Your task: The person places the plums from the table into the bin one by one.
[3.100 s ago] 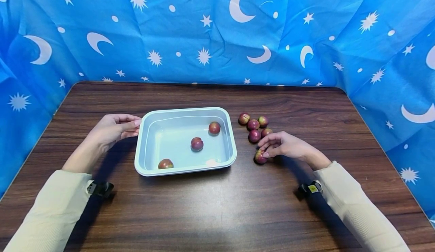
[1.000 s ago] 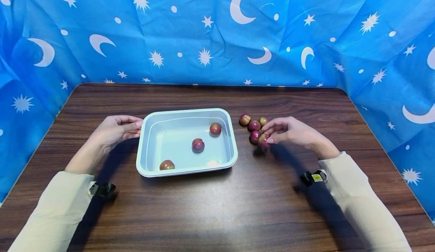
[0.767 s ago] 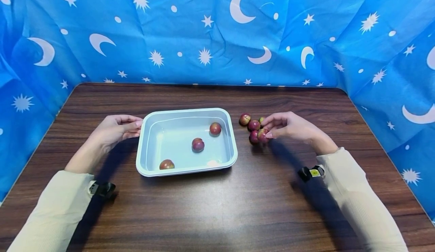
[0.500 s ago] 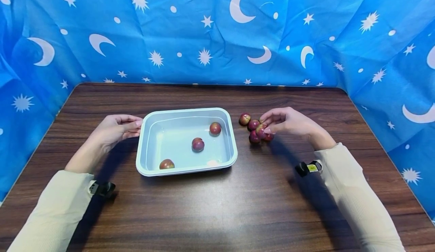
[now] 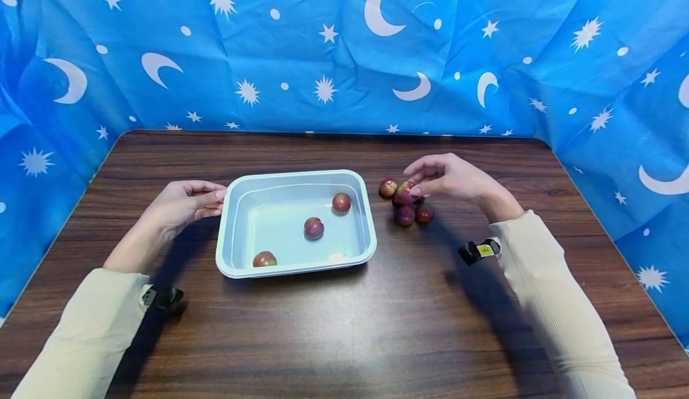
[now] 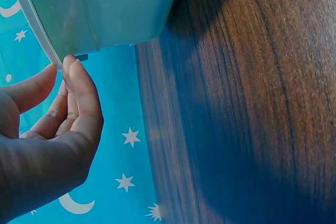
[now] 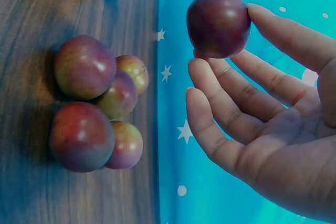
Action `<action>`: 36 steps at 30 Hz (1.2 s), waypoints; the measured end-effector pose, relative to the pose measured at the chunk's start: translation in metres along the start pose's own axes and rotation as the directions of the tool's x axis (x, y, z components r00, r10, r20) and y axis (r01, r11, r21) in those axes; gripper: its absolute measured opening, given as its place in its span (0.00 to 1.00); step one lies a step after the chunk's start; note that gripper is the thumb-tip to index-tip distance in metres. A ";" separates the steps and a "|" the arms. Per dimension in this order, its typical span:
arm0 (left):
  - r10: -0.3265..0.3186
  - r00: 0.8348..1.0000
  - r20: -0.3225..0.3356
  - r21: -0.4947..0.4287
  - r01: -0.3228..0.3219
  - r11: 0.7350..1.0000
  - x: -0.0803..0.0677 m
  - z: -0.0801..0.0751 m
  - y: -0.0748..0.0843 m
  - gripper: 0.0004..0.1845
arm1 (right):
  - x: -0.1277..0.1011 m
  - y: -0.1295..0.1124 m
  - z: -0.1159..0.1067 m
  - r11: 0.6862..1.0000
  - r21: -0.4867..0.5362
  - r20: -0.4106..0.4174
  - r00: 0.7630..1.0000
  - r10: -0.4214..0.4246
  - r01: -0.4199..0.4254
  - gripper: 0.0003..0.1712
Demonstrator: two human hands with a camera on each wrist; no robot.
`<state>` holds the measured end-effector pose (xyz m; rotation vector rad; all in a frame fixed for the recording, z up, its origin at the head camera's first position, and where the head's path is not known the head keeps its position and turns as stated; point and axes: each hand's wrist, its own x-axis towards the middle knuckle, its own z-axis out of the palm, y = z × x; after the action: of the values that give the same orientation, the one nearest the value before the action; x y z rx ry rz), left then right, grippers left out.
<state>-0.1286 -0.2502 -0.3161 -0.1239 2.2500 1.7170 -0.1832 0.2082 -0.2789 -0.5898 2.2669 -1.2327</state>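
Your right hand (image 5: 449, 177) pinched a plum (image 7: 218, 23) above the pile (image 7: 97, 103), right of the tray (image 5: 226, 207); your left hand (image 5: 180, 204), fingers relaxed, touched its left rim.

The plums (image 5: 405, 206) are dark red to purple with yellow-green patches, and so is the plum (image 7: 218, 23) in the fingertips. The tray (image 5: 231, 207) is pale blue-grey, standing on a dark brown wood-grain tabletop (image 5: 344, 327). The backdrop cloth (image 5: 323, 46) round the tabletop's far and side edges is bright blue with white moons, stars and dots; the sleeves (image 5: 549, 303) are cream.
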 end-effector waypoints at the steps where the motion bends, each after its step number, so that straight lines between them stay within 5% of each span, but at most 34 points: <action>1: 0.002 1.000 -0.001 0.000 -0.002 1.000 0.000 0.000 0.000 0.18 | 0.001 -0.001 0.000 1.000 0.003 0.000 1.000 0.003 -0.003 0.19; 25: -0.004 1.000 0.002 -0.053 0.004 0.999 0.001 0.000 0.001 0.13 | 0.024 -0.054 0.008 0.994 -0.107 0.023 0.999 -0.036 0.038 0.18; 36: -0.020 1.000 0.012 -0.022 0.021 1.000 0.003 0.000 0.000 0.20 | 0.036 -0.069 0.025 0.988 -0.141 0.044 0.998 -0.053 0.059 0.17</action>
<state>-0.1311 -0.2497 -0.3166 -0.1414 2.2147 1.7278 -0.1873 0.1367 -0.2395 -0.7287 2.3322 -1.0808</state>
